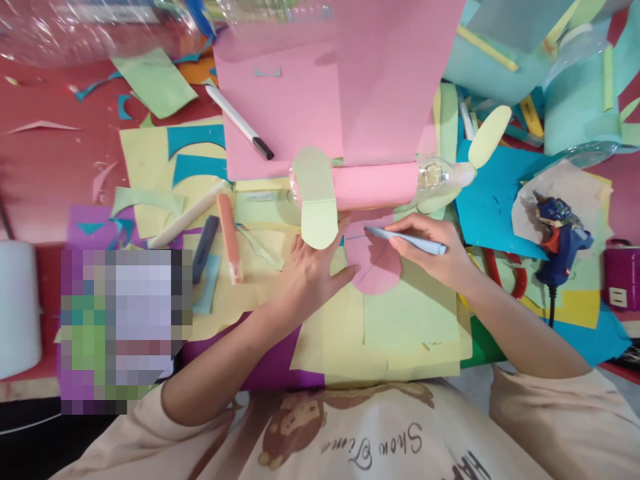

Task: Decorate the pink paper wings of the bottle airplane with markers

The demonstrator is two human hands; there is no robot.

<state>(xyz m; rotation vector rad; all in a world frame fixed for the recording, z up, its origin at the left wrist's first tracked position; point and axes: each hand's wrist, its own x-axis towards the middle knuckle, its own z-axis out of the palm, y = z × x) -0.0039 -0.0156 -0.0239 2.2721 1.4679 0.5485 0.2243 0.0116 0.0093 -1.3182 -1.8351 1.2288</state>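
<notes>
A printed shirt (370,433) fronts rounded pink paper (375,270) bearing lines, right hand (443,261) pinching a blue pen (415,239), left hand (314,272) spread alongside.

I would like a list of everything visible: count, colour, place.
Pen: one, light blue, in right grip
Cutout: one, pink, under pen tip
Bottle: one, wrapped pink, centre
Marker: one, white and black, upper left
Sticks: three, cream, dark blue, orange, left of centre
Glue gun: one, blue, right
Handle: one, red, right
Box: one, purple, right edge
Unclear object: one, white, left edge
Tub: one or more, pale blue, upper right
Plastic: uncounted, transparent, upper left
Paper: many, multicoloured, across table
Table: one, red, beneath
Pixelated patch: one, multicoloured, lower left
Shirt: one, pale, bottom
Left grip: one, bare, at cutout
Right grip: one, bare, around pen
</notes>
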